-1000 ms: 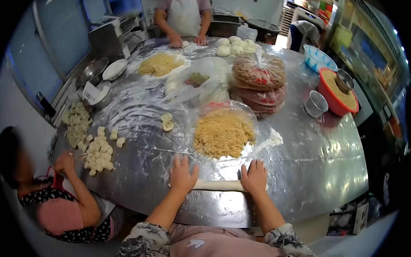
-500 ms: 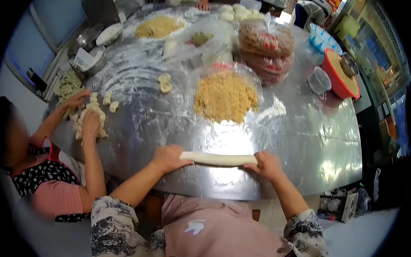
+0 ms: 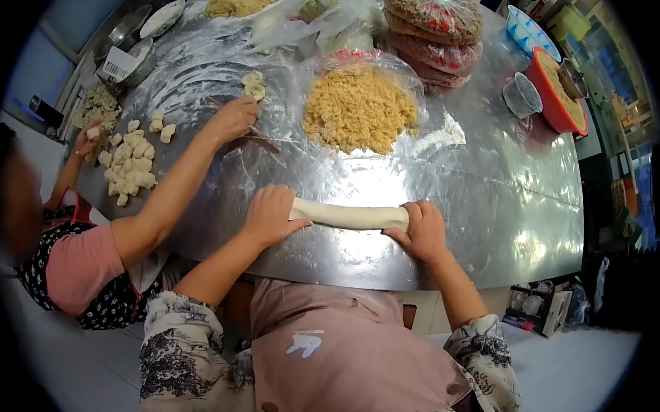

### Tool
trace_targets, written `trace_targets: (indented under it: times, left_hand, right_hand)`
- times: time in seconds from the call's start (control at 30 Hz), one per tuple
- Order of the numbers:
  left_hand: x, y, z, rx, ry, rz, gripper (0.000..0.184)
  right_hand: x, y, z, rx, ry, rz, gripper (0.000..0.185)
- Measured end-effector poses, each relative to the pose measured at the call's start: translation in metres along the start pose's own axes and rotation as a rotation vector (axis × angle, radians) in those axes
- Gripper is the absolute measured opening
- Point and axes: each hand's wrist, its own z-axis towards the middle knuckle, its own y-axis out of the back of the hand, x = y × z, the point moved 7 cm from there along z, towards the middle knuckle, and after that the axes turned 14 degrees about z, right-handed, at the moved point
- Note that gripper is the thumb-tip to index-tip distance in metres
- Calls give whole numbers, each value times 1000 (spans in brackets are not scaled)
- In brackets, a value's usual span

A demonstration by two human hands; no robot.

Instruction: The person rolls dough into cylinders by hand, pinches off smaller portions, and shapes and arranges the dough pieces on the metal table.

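A smooth, pale dough log (image 3: 351,215) lies crosswise on the steel table (image 3: 490,222) in front of me. My left hand (image 3: 272,217) grips its left end, thumb pointing inward along the near side. On the right end my right hand (image 3: 422,230) is closed in the same way, with its fingers over the top. The log sags slightly in the middle. Beyond it sits a mound of yellow crumbly filling (image 3: 359,107) on a plastic sheet, with a streak of white flour (image 3: 444,133) to its right.
At the left, a co-worker's hand (image 3: 234,119) reaches over a thin stick (image 3: 264,138); several dough pieces (image 3: 131,163) lie near that person. Stacked bags (image 3: 434,21) stand at the back. A clear tub (image 3: 522,95) and a red basin (image 3: 558,89) are at the right.
My view has tipped down and nearer the table. Both my hands stay on the log's ends. The co-worker's one hand has moved from the dough pieces to the stick; the other lifts a piece.
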Motion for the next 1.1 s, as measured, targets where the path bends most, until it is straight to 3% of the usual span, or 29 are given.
trace_targets:
  times: [0.1, 0.13, 0.2, 0.3, 0.37, 0.43, 0.5, 0.57, 0.63, 0.7, 0.8, 0.9, 1.0, 1.1]
  left_hand:
    - [20, -2, 4, 154, 33, 19, 52]
    - [29, 6, -3, 36, 37, 49, 56]
    - [39, 5, -15, 97, 40, 83, 57]
    - [36, -4, -13, 254, 132, 112, 60]
    - [16, 7, 1, 289, 208, 100, 63]
    - [-32, 29, 16, 238, 17, 75, 74]
    - [-80, 8, 25, 4, -219, -20, 80]
    - [-116, -17, 36, -9, -251, 29, 73]
    - [-123, -29, 61, 329, -64, 17, 55]
    - [-118, -32, 69, 230, -93, 13, 52]
    - [-106, -18, 72, 477, -72, -79, 53]
    - [-111, -15, 60, 440, -183, -23, 62]
    - [-106, -28, 61, 452, -126, -50, 67]
    - [-107, 6, 47, 130, -195, 39, 78]
  right_hand:
    - [-16, 9, 2, 54, -85, -14, 59]
    - [-23, 14, -6, 84, -115, -16, 59]
    - [-26, 17, -17, 104, -60, -62, 60]
    - [-29, 8, -18, 129, -230, -62, 57]
    - [-15, 10, -8, 147, -130, -78, 63]
    - [8, 18, -1, 111, -1, -83, 69]
    - [45, 27, 10, 26, 174, -91, 77]
    - [57, 1, 19, 112, 212, 64, 90]
    - [55, -23, 23, 88, 139, 70, 91]
    - [47, -27, 31, 140, 98, 31, 83]
    - [37, -30, 27, 226, 201, 82, 65]
    - [32, -23, 13, 335, 133, 39, 56]
    - [26, -20, 20, 220, 160, 41, 51]
    - [30, -18, 11, 202, 140, 4, 51]
